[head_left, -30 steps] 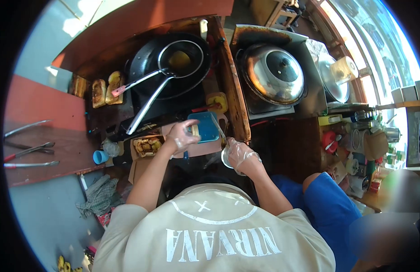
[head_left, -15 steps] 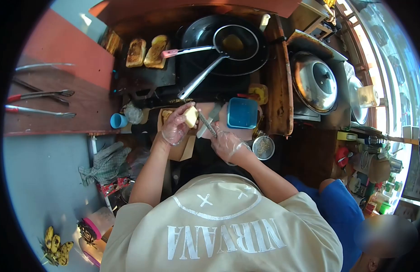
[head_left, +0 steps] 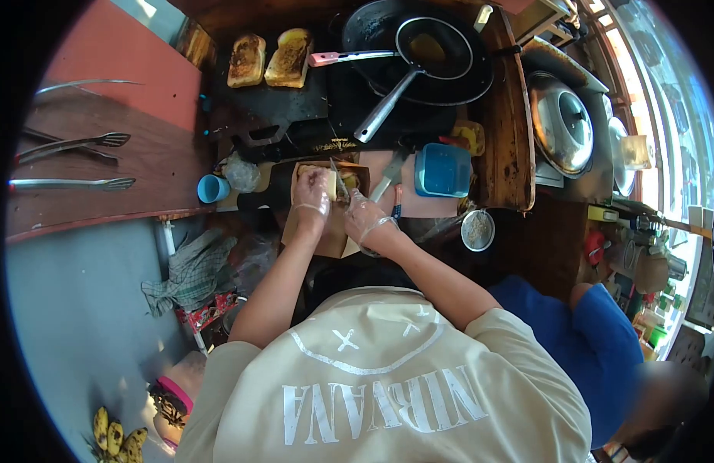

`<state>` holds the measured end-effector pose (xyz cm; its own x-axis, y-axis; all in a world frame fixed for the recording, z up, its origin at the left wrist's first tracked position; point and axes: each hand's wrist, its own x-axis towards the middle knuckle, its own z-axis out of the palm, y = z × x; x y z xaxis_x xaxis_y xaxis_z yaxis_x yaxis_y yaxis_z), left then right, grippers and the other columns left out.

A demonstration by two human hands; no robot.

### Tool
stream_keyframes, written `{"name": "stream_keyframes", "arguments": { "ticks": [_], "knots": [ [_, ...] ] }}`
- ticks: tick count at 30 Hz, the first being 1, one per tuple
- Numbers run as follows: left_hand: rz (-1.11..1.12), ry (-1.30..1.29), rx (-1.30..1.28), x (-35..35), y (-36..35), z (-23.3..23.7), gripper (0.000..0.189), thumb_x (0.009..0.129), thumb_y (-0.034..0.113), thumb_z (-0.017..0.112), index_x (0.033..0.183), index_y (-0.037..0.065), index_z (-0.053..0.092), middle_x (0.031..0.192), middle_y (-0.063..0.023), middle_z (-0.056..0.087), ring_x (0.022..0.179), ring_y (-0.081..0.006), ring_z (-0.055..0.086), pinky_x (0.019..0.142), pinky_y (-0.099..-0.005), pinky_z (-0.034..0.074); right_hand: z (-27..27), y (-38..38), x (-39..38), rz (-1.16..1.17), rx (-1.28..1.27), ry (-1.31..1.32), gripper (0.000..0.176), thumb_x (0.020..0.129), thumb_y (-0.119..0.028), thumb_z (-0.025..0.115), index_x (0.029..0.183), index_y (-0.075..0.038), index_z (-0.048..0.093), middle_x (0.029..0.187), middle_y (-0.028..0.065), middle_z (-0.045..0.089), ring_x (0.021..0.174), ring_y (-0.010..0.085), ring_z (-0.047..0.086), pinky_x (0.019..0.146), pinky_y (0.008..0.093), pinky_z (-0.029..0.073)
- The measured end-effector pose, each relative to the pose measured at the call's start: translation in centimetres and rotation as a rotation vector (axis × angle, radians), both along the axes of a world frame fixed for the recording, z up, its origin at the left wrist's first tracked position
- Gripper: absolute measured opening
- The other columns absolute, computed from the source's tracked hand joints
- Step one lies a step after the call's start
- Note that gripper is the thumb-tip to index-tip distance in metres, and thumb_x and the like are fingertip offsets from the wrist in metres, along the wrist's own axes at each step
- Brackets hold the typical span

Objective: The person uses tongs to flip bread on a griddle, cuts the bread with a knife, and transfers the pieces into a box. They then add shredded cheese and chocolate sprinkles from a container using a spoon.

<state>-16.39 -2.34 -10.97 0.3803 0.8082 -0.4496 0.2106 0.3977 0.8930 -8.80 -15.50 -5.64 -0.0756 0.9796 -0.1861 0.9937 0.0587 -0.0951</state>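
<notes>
Noting positions by a clock face centred on the open cardboard box [head_left: 332, 245], 12 toward the top of the view. Both hands wear thin, clear plastic gloves and work at the box mouth.

Left hand [head_left: 311, 190]: fingers curled, mostly closed, gripping a pale yellow block [head_left: 331, 186] that sits above the box, close to the centre of the dial. Right hand [head_left: 365, 215]: closed around a narrow metal tool [head_left: 341, 187], its tip angled toward 12 and just beside the block. Cannot tell whether tool and block touch; the tool's grip is hidden by the fingers. Box contents partly visible beneath, too obscured to identify.

Surroundings. At 2 o'clock, near the right hand, a broad-bladed knife [head_left: 390, 176] lies on a pink board [head_left: 432, 207]; past it, between 2 and 3, a blue container [head_left: 442, 171]. Between 3 and 4, a round metal cup [head_left: 478, 231] with grainy contents. At 1, a dark pan [head_left: 366, 31] bears a round-rimmed utensil [head_left: 382, 108] with a metal handle. At 11, two browned bread slices [head_left: 289, 59] lie side by side on a dark griddle [head_left: 295, 106]. Near 9, a light-blue cup [head_left: 212, 188] lies tilted. At 4, well apart, a person in blue [head_left: 604, 328].
</notes>
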Motion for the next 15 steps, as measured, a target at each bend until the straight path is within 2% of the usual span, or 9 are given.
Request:
{"name": "stream_keyframes", "arguments": {
  "ticks": [2, 3, 5, 6, 8, 9, 11, 13, 15],
  "knots": [
    [-0.179, 0.111, 0.147, -0.6, -1.1, 0.0, 0.020, 0.092, 0.021, 0.066, 0.101, 0.004, 0.064, 0.090, -0.0040, 0.064, 0.075, -0.0107, 0.059, 0.068, -0.0258, 0.049, -2.1, -0.1, -1.1, -0.083, 0.090, 0.000, 0.024, 0.081, -0.012, 0.055, 0.076, 0.004, 0.071, 0.088, 0.0272, 0.067, 0.097, 0.0405, 0.065, 0.079, 0.0389, 0.055],
    [-0.158, 0.110, 0.181, -0.4, -1.7, 1.2, 0.019, 0.095, 0.021, 0.063, 0.102, 0.003, 0.063, 0.090, -0.0034, 0.064, 0.077, -0.0099, 0.058, 0.069, -0.0265, 0.049, -5.1, -0.2, -2.2, -0.092, 0.088, 0.007, 0.024, 0.081, -0.012, 0.055, 0.076, 0.004, 0.071, 0.088, 0.0272, 0.067, 0.097, 0.0405, 0.065, 0.079, 0.0389, 0.055],
    [-0.146, 0.057, 0.127, -0.3, -1.9, 1.3, 0.019, 0.096, 0.020, 0.062, 0.103, 0.003, 0.062, 0.091, -0.0035, 0.064, 0.078, -0.0102, 0.057, 0.071, -0.0267, 0.049, -11.4, -0.4, -4.3, -0.350, 0.192, 0.314, 0.026, 0.081, -0.009, 0.057, 0.092, 0.012, 0.067, 0.092, 0.0301, 0.065, 0.099, 0.0423, 0.065, 0.079, 0.0394, 0.054],
    [-0.125, -0.004, 0.072, -0.3, -2.1, 1.1, 0.019, 0.096, 0.020, 0.062, 0.105, 0.003, 0.061, 0.091, -0.0036, 0.064, 0.080, -0.0104, 0.057, 0.072, -0.0269, 0.048, -9.3, -0.3, -4.1, -0.366, 0.189, 0.320, 0.026, 0.081, -0.009, 0.057, 0.092, 0.012, 0.067, 0.092, 0.0301, 0.065, 0.099, 0.0423, 0.065, 0.079, 0.0394, 0.054],
    [-0.224, 0.070, 0.113, -1.7, -2.7, -0.2, 0.019, 0.096, 0.020, 0.061, 0.105, 0.003, 0.061, 0.092, -0.0041, 0.064, 0.081, -0.0107, 0.057, 0.074, -0.0271, 0.048, -1.7, 0.4, -2.0, -0.713, -0.043, 0.778, 0.042, 0.079, -0.008, 0.058, 0.110, 0.019, 0.053, 0.095, 0.0329, 0.064, 0.096, 0.0414, 0.066, 0.079, 0.0401, 0.054],
    [-0.311, 0.141, 0.160, -2.0, -3.0, -0.1, 0.020, 0.097, 0.020, 0.061, 0.106, 0.003, 0.060, 0.093, -0.0046, 0.064, 0.082, -0.0111, 0.057, 0.075, -0.0273, 0.047, -1.8, 0.2, -1.6, -0.724, -0.043, 0.782, 0.042, 0.079, -0.008, 0.058, 0.110, 0.019, 0.053, 0.095, 0.0329, 0.064, 0.096, 0.0414, 0.066, 0.079, 0.0401, 0.054],
    [-0.308, 0.174, 0.150, -2.3, -3.5, 0.0, 0.021, 0.097, 0.021, 0.060, 0.106, 0.002, 0.060, 0.093, -0.0050, 0.064, 0.082, -0.0113, 0.057, 0.074, -0.0276, 0.047, -2.2, -0.1, -1.3, -0.570, -0.113, 0.756, 0.053, 0.077, -0.007, 0.060, 0.119, 0.020, 0.042, 0.093, 0.0333, 0.063, 0.094, 0.0397, 0.067, 0.079, 0.0420, 0.053],
    [-0.294, 0.211, 0.142, -2.2, -3.9, 0.4, 0.023, 0.098, 0.022, 0.060, 0.107, 0.001, 0.060, 0.092, -0.0054, 0.064, 0.081, -0.0116, 0.057, 0.073, -0.0279, 0.047, -2.5, -0.1, -1.9, -0.584, -0.125, 0.720, 0.051, 0.077, -0.008, 0.061, 0.117, 0.019, 0.044, 0.092, 0.0327, 0.064, 0.091, 0.0394, 0.067, 0.077, 0.0420, 0.054],
    [-0.147, 0.243, 0.152, -1.1, -3.9, 0.2, 0.024, 0.098, 0.023, 0.059, 0.104, 0.000, 0.061, 0.088, -0.0059, 0.065, 0.078, -0.0126, 0.057, 0.072, -0.0288, 0.047, -2.4, 0.1, -2.2, -0.601, -0.138, 0.680, 0.048, 0.077, -0.008, 0.062, 0.114, 0.019, 0.046, 0.091, 0.0322, 0.064, 0.089, 0.0391, 0.068, 0.075, 0.0420, 0.054]
  ]
}}
